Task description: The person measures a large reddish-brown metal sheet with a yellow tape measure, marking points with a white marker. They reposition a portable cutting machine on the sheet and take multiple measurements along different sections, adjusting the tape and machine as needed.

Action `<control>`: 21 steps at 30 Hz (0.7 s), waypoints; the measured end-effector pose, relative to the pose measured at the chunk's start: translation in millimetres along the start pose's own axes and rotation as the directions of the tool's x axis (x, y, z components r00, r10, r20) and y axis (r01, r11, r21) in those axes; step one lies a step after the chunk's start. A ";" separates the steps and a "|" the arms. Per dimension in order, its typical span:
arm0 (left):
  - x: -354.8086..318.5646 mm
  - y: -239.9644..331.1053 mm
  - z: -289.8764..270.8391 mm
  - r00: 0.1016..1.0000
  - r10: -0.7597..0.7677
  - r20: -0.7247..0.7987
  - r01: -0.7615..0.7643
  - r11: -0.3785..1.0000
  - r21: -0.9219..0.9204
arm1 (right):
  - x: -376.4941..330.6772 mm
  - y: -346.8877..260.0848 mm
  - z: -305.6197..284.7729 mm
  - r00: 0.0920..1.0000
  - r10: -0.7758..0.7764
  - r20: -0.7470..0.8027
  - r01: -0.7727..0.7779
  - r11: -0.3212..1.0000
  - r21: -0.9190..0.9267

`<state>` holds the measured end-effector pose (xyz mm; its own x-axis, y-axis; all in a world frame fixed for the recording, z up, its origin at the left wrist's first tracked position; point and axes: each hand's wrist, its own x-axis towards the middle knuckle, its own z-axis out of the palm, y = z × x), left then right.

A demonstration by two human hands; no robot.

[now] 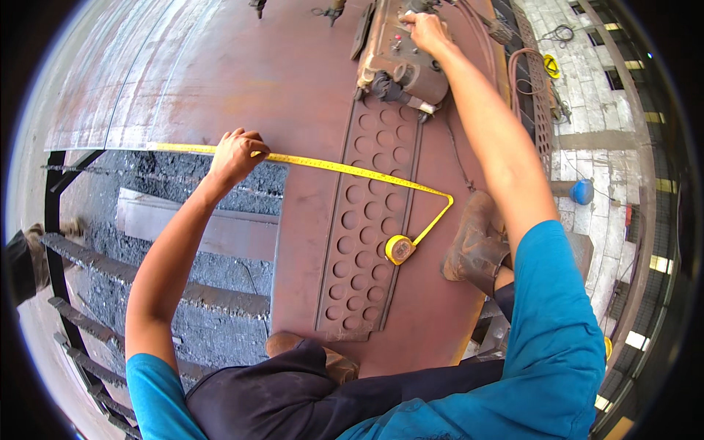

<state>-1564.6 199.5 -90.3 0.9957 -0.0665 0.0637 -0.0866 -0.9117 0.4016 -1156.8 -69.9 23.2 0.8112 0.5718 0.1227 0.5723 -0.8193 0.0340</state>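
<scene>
My left hand (pixel 238 155) is closed on the yellow blade of a tape measure (pixel 400 249), pressing it near the cut edge of a reddish-brown steel plate (pixel 308 220). The blade runs across a perforated track (pixel 359 249) and folds sharply beyond it, then turns back to the case, which rests on the track's right edge. At the top, my right hand (pixel 429 33) has its fingers closed around a small control knob on a worn, track-mounted cutting machine (pixel 400 55). The knob itself is mostly hidden by the fingers.
Left of the plate lie dark slats (pixel 220 301) over rubble, with a loose grey metal strip (pixel 242 238). My boot (pixel 473 238) stands on the plate. Hoses (pixel 480 37) trail from the machine. Another person's boot (pixel 37 249) shows at far left; a blue-capped cylinder (pixel 581 191) is right.
</scene>
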 end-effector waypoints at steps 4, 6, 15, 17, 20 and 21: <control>-9.2 -4.0 -0.3 1.000 -0.027 0.010 0.027 0.998 0.056 | -0.8 -18.3 -19.3 0.981 -0.074 0.177 0.061 0.995 0.079; 7.2 -0.2 4.3 0.999 0.030 -0.016 -0.030 0.999 0.022 | 8.8 25.1 -17.9 0.966 -0.257 0.035 0.256 0.966 0.015; -4.1 -6.8 7.9 0.999 0.040 -0.011 -0.039 0.998 0.057 | -3.9 -10.2 -28.2 0.979 -0.188 0.076 0.189 0.982 -0.005; -0.5 -6.1 8.7 0.999 0.039 -0.008 -0.038 0.998 0.056 | 0.9 -5.5 -25.9 0.985 -0.148 0.086 0.144 0.988 0.056; -1.2 -6.6 8.2 0.999 0.035 -0.002 -0.035 0.998 0.049 | 8.3 -2.0 -18.7 0.987 -0.077 0.142 0.056 0.987 0.149; -3.2 -7.6 7.2 0.999 0.034 0.000 -0.034 0.998 0.044 | 14.9 0.6 -13.1 0.978 -0.111 0.176 0.084 0.985 0.154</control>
<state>-1567.0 203.7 -100.2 0.9922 -0.0975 0.0771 -0.1189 -0.9258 0.3589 -1146.0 -62.5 38.0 0.7508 0.6579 -0.0586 0.6503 -0.7519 -0.1085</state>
